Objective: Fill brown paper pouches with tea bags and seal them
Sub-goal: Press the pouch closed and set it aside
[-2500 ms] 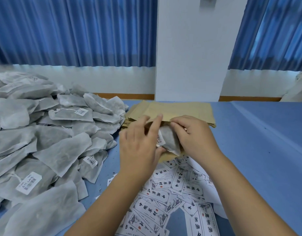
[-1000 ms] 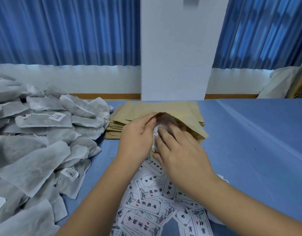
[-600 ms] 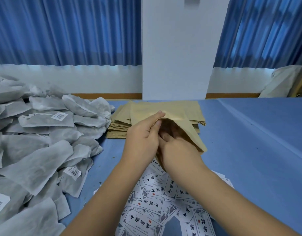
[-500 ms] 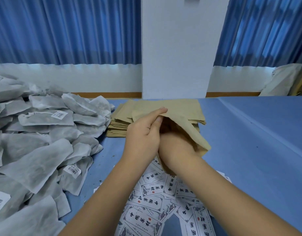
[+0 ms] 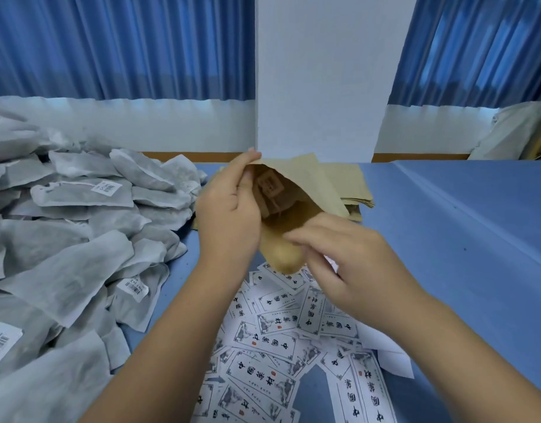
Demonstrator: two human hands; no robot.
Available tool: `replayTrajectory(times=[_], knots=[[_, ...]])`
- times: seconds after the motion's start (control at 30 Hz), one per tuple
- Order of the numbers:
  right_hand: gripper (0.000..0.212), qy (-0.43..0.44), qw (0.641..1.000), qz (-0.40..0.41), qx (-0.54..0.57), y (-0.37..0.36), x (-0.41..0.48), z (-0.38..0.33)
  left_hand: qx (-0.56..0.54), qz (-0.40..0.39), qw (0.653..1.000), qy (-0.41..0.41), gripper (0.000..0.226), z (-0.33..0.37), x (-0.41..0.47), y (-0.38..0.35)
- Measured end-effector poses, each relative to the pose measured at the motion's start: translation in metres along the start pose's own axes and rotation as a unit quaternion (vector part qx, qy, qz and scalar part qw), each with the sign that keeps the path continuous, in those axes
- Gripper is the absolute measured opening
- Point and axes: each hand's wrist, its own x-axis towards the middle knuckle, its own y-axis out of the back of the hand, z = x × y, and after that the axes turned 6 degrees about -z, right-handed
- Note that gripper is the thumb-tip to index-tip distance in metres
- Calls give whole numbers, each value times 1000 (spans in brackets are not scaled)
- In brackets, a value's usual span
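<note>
Just above the blue table (image 5: 446, 239), my left hand (image 5: 229, 215) pinches the rim of an open brown paper pouch (image 5: 296, 178), a tagged tea bag (image 5: 270, 186) inside. My right hand (image 5: 348, 264), blurred, hovers at its mouth, fingers loosely curled, holding nothing. Printed labels (image 5: 278, 331) lie beneath.

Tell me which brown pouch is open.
The pouch pinched by the left hand: its mouth gapes and its bottom bulges. The rest lie flat in the stack behind.
</note>
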Motion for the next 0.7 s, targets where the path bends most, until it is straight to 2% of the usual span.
replayTrajectory(times=[0.07, 0.13, 0.27, 0.37, 0.5, 0.7], knots=[[23, -20, 1000, -10, 10, -8, -16, 5, 14, 6, 1000, -9, 32, -4, 0, 2], [25, -56, 996, -59, 32, -22, -32, 12, 36, -1, 999, -19, 33, -7, -2, 0], [57, -135, 971, -196, 5, -53, -55, 28, 67, -41, 997, -24, 35, -14, -7, -6], [67, -162, 956, -245, -1, -63, -62, 40, 109, -64, 991, -35, 35, -20, -11, -12], [64, -168, 960, -223, -20, -67, -64, 42, 98, -87, 991, -25, 30, -19, -11, -16], [54, -172, 973, -155, 13, -56, -61, 32, 37, -126, 991, 28, 29, -17, -9, -18]])
